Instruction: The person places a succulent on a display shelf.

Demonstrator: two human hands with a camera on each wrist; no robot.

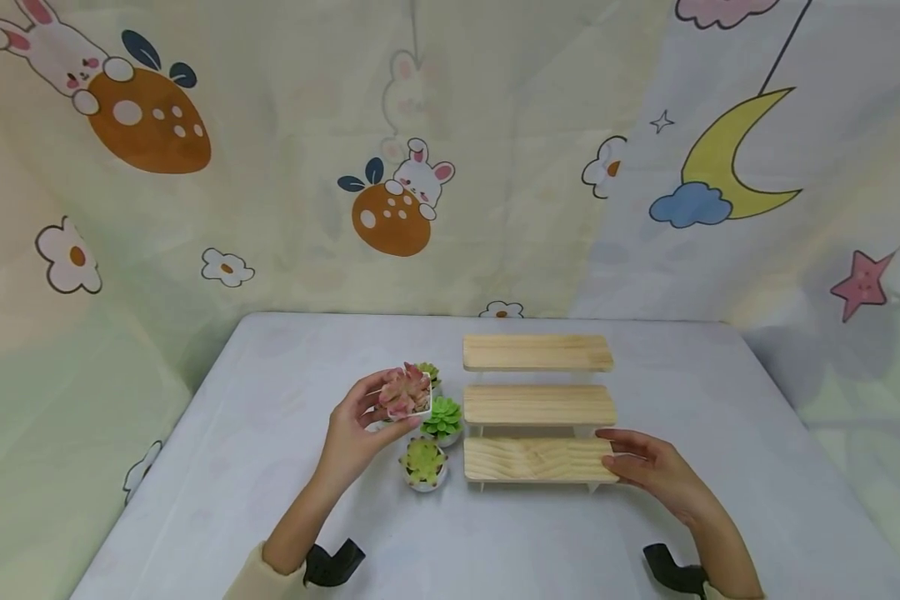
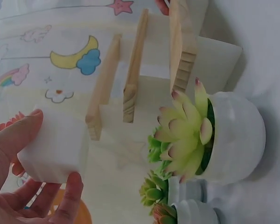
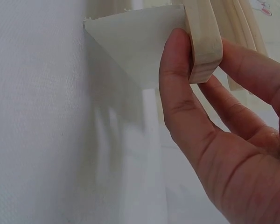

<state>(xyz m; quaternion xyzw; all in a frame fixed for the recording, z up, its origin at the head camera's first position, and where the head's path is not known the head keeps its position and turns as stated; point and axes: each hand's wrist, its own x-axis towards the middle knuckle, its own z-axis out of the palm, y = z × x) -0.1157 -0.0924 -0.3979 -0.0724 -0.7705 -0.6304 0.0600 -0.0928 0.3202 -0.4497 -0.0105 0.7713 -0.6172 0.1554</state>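
In the head view my left hand holds a pink potted succulent off the table, left of a wooden tiered stand. The left wrist view shows its square white pot between the thumb and fingers. My right hand grips the right end of the lowest wooden board. In the right wrist view the thumb lies under that board, with fingers on its other side. A yellow-green succulent and a bright green succulent stand by the stand's left side.
Another green succulent is partly hidden behind the held one. A further reddish plant shows low in the left wrist view. The white-covered table ends at a printed cloth backdrop.
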